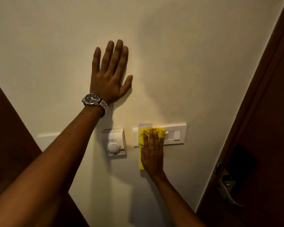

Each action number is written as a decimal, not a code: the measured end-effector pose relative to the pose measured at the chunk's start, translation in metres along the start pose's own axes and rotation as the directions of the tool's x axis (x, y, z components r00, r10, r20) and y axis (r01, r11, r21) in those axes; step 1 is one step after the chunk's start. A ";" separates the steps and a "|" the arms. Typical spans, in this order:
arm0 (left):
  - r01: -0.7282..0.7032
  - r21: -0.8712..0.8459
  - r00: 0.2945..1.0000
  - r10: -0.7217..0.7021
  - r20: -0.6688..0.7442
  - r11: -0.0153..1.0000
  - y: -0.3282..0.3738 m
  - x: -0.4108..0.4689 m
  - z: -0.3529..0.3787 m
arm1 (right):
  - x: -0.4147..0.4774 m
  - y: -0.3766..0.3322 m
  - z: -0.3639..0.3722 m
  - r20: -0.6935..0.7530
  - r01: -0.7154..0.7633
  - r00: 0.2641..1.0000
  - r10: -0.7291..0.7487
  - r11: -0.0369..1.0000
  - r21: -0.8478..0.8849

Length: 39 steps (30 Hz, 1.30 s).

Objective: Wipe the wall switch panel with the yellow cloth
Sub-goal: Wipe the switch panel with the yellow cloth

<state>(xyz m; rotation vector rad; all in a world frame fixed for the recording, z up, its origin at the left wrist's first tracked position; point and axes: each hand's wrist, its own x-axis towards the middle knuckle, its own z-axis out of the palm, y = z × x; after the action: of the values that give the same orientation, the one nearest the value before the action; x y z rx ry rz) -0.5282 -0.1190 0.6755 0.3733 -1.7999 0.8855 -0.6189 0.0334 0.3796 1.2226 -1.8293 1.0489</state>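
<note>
The left hand [110, 74] lay flat, fingers straight, on the wall [39, 46] at 12 o'clock from the thermostat [114, 141]. At the thermostat's 3 o'clock, the right hand [152, 153] pressed the cloth [159, 131] with straight fingers onto the panel's [183, 128] left half, so wiping seemed underway. The next move was probably a sweep toward 3 o'clock over the bare switches [176, 135]. No containers showed.

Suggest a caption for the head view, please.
Right hand presses yellow cloth on switch panel; left hand flat on wall.

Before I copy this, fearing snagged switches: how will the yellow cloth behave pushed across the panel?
Probably floppy: the yellow cloth bunches ahead of the right hand. Likely light: that flat hand alone pins it to the switch panel.
</note>
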 end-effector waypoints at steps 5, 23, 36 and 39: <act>-0.006 -0.013 1.000 0.007 0.009 1.000 -0.004 -0.003 0.003 | -0.028 0.006 0.005 0.038 0.023 0.999 -0.022 0.999 -0.038; -0.003 -0.018 1.000 0.003 -0.008 1.000 -0.002 -0.001 0.001 | -0.017 -0.017 0.021 -0.054 -0.049 0.997 0.047 0.998 -0.032; -0.007 0.005 1.000 0.007 0.023 1.000 -0.003 0.000 -0.002 | -0.027 -0.019 0.037 -0.015 0.019 1.000 -0.021 0.990 -0.140; -0.009 -0.007 1.000 0.010 0.025 1.000 -0.001 -0.002 -0.002 | -0.001 -0.030 0.025 -0.050 0.019 0.998 -0.024 0.995 -0.097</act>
<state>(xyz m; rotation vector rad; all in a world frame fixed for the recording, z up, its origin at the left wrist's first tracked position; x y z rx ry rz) -0.5250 -0.1185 0.6751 0.3731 -1.8282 0.8850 -0.5931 0.0051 0.3752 1.1462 -1.8022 0.9600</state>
